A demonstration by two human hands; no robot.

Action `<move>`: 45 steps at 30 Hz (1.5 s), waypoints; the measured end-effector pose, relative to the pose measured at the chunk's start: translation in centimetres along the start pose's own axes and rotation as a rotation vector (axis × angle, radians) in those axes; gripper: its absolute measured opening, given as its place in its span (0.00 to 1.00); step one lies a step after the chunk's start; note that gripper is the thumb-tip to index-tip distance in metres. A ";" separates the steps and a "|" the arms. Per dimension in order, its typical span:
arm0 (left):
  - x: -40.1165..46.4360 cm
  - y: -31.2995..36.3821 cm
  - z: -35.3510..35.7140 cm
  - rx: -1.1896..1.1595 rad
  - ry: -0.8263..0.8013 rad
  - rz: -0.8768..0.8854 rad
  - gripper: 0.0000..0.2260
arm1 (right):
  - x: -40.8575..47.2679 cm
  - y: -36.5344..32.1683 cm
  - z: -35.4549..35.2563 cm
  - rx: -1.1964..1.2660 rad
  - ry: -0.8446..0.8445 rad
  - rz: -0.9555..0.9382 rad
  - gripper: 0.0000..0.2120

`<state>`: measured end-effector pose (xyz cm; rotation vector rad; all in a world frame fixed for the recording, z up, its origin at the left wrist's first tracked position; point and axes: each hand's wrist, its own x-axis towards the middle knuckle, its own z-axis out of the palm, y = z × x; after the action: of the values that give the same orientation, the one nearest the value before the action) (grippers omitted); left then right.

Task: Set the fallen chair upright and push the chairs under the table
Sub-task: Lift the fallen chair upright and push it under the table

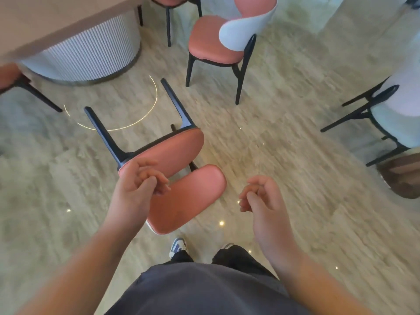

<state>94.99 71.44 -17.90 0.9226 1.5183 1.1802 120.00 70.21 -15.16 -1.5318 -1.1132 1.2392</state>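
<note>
Pale marble-patterned floor [284,133] carries the fallen pink-cushioned, black-legged chair [168,153], lying on its back before the beige round surface [45,26]. Left hand [136,185] and right hand [263,196] hover loosely curled, holding nothing. Best grip: backrest edge with both hands, then pivot upward.

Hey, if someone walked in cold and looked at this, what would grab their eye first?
Most likely the fallen chair on the floor in the middle, pink seat and back facing the person, black legs pointing toward the table at upper left. Next, the left hand and right hand hovering above it with loosely curled fingers, holding nothing. An upright chair stands just behind, not tucked in.
</note>
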 end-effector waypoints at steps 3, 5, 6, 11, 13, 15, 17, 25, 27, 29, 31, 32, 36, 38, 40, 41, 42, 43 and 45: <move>2.0 -0.3 1.2 -0.004 0.122 -0.013 0.19 | 4.6 0.6 -0.9 -0.056 -0.135 0.001 0.20; 3.5 -0.7 2.5 0.009 0.210 -0.013 0.18 | 8.3 1.6 -1.6 -0.111 -0.226 0.007 0.21; 4.2 -1.1 3.3 0.016 0.253 -0.018 0.18 | 10.3 2.3 -2.0 -0.150 -0.269 0.013 0.21; 5.5 -3.4 7.4 0.029 0.441 -0.084 0.18 | 20.2 4.5 -3.3 -0.321 -0.463 0.029 0.13; 5.9 -4.9 8.9 0.016 0.492 -0.120 0.18 | 23.6 5.7 -3.4 -0.344 -0.488 0.016 0.13; 6.5 -6.9 9.8 -0.012 0.528 -0.145 0.17 | 26.4 7.6 -3.0 -0.328 -0.485 0.012 0.14; 7.3 -9.2 9.8 -0.020 0.557 -0.169 0.17 | 28.1 10.2 -2.3 -0.319 -0.505 0.015 0.15; 10.4 -26.7 7.0 0.004 0.605 -0.235 0.20 | 30.9 27.5 3.6 -0.385 -0.710 0.046 0.13; 11.0 -32.3 6.7 0.020 0.611 -0.254 0.21 | 32.1 32.2 5.5 -0.390 -0.729 0.050 0.12; 11.7 -37.5 6.3 0.023 0.617 -0.248 0.21 | 33.3 36.6 7.6 -0.398 -0.744 0.028 0.11; 12.7 -42.5 5.9 0.053 0.608 -0.227 0.21 | 34.6 41.1 9.6 -0.403 -0.787 0.016 0.12; 13.4 -44.9 5.7 0.073 0.590 -0.202 0.21 | 35.2 43.2 10.7 -0.401 -0.816 0.000 0.12; 16.7 -53.6 4.9 0.168 0.482 -0.073 0.19 | 37.3 51.2 14.7 -0.379 -0.970 -0.081 0.10; 18.4 -57.3 4.6 0.211 0.419 -0.004 0.17 | 38.1 55.1 16.1 -0.381 -1.046 -0.104 0.11; 19.9 -60.8 4.3 0.261 0.361 0.024 0.17 | 38.7 58.8 17.1 -0.364 -1.123 -0.037 0.12; 20.6 -62.4 4.3 0.278 0.334 0.017 0.16 | 39.1 60.7 17.6 -0.354 -1.160 0.024 0.11; 21.2 -63.9 4.4 0.283 0.313 -0.001 0.16 | 39.4 62.3 18.0 -0.362 -1.189 0.067 0.11; 21.7 -65.2 4.6 0.267 0.301 -0.020 0.16 | 39.8 63.9 18.5 -0.398 -1.201 0.076 0.11; 22.7 -67.4 5.7 0.163 0.300 -0.059 0.15 | 40.2 66.7 19.2 -0.445 -1.193 0.094 0.10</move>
<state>94.70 77.66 -88.99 0.8269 1.8923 1.2058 113.82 94.51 -91.37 -1.0542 -2.1838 2.1671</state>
